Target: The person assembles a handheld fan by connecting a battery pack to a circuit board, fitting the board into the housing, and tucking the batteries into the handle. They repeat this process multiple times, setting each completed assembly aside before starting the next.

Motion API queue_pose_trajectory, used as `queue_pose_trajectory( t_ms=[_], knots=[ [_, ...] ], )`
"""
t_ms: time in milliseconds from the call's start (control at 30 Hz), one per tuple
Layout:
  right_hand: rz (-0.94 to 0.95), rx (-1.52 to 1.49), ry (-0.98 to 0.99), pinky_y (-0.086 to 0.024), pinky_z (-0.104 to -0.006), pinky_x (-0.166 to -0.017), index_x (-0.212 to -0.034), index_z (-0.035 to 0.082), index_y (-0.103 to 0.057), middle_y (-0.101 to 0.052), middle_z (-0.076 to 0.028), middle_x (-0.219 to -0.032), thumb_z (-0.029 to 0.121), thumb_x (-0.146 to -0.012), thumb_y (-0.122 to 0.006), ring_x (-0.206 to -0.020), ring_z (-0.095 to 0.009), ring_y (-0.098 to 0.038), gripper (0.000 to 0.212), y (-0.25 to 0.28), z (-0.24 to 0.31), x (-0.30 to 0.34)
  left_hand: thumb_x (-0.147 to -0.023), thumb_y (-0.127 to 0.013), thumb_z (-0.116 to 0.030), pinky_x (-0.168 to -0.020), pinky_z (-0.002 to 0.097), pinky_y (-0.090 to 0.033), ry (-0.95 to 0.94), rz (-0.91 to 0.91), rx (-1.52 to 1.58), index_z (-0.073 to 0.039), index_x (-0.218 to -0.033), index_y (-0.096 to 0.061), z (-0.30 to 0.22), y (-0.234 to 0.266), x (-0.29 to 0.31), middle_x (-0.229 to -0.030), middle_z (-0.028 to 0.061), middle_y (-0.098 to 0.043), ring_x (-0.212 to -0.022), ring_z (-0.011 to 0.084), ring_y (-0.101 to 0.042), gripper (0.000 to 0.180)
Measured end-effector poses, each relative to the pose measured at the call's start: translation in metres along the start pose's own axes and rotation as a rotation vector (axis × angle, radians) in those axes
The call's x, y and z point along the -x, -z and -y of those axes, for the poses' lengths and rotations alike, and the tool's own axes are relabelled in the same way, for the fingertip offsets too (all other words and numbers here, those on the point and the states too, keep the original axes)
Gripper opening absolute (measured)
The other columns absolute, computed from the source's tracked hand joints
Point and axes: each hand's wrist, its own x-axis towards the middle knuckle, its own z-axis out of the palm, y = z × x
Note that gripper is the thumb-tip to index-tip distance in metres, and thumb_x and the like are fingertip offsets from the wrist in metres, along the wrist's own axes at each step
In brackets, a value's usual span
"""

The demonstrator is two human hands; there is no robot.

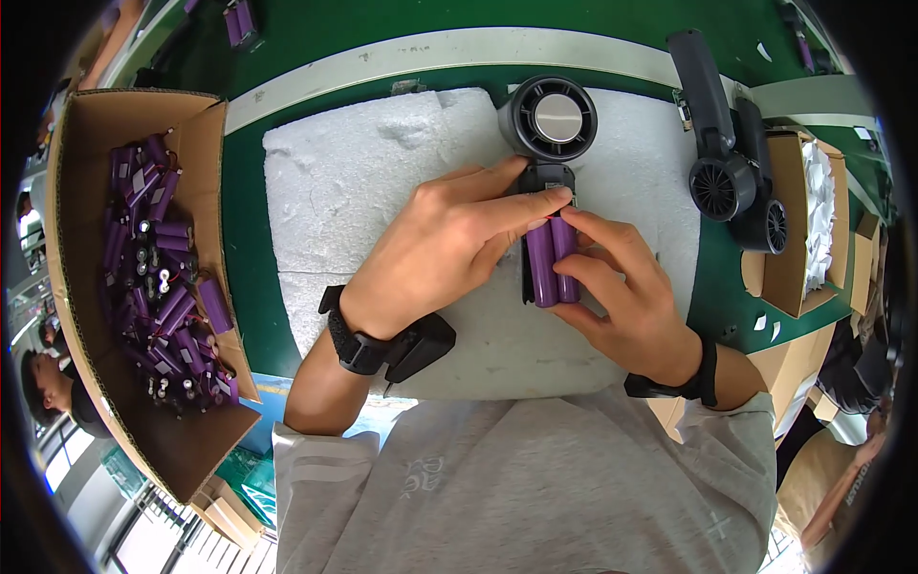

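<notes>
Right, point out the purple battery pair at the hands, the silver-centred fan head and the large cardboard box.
Purple battery pair [542, 265]: head view, left cell's side.
Silver-centred fan head [557, 117]: head view, central disc.
Large cardboard box [194, 446]: head view, bare inner cardboard.

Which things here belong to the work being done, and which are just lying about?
In the work:
purple cells, in the right fingers
fan, at the left fingers
white pad, beneath
left box of similar cells, probably the supply

Apparently lying about:
paper scraps
other fans, right

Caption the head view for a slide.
Right hand grips purple cells against a fan, left hand at their top, over white foam.
</notes>
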Motion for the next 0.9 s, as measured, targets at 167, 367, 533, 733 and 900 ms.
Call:
queue_pose_trajectory(
  t_ms=[167, 367, 533, 733, 900],
  knots=[
    [-0.019, 0.004, -0.037, -0.055, -0.0351, -0.076, -0.083, 0.003, -0.058, -0.049, -0.018, -0.131, -0.002, -0.054, -0.084, -0.097, -0.026, -0.059, 0.039, -0.002, 0.002, -0.001, -0.071, -0.079, -0.007, -0.074, 0.0346, -0.056, 0.068, 0.057, 0.076, -0.01, -0.11, -0.071, 0.0, 0.005, 0.0, -0.104, 0.0198, -0.068, -0.088, 0.0319, -0.068, 0.04],
    [-0.023, -0.024, -0.109, -0.053, -0.0347, -0.072, -0.08, 0.005, -0.057, -0.047, -0.014, -0.128, -0.003, -0.053, -0.084, -0.094, -0.025, -0.058, 0.04, -0.008, 0.0, -0.004, -0.063, -0.084, -0.013, -0.08, 0.034, -0.057, 0.068, 0.081, 0.147, -0.01, -0.109, -0.072, 0.008, 0.002, -0.002, -0.11, 0.0192, -0.067, -0.097, 0.0324, -0.067, 0.048],
    [-0.031, -0.053, -0.162, -0.053, -0.035, -0.074, -0.089, 0.005, -0.057, -0.046, -0.013, -0.126, -0.002, -0.052, -0.085, -0.099, -0.027, -0.057, 0.047, -0.009, -0.001, -0.012, -0.061, -0.086, -0.01, -0.085, 0.0328, -0.055, 0.15, 0.104, 0.18, -0.01, -0.112, -0.071, 0.005, 0.004, -0.005, -0.109, 0.016, -0.069, -0.101, 0.0308, -0.067, 0.053],
    [-0.022, -0.09, -0.209, -0.053, -0.0356, -0.077, -0.109, 0.004, -0.058, -0.044, -0.014, -0.129, -0.001, -0.054, -0.086, -0.106, -0.03, -0.055, 0.062, -0.002, 0.004, -0.019, -0.06, -0.084, -0.009, -0.08, 0.0349, -0.056, 0.197, 0.054, 0.267, -0.011, -0.109, -0.072, 0.004, 0.002, -0.003, -0.106, 0.0173, -0.068, -0.089, 0.0327, -0.069, 0.05],
    [0.035, 0.099, -0.056, -0.053, -0.0372, -0.081, -0.123, 0.003, -0.057, -0.045, -0.016, -0.132, 0.006, -0.054, -0.088, -0.11, -0.032, -0.055, 0.075, -0.004, 0.004, -0.002, -0.062, -0.082, -0.008, -0.08, 0.0365, -0.055, 0.167, 0.093, 0.299, -0.012, -0.109, -0.072, 0.003, 0.003, 0.001, -0.105, 0.0171, -0.068, -0.088, 0.0335, -0.068, 0.048]
  ],
)
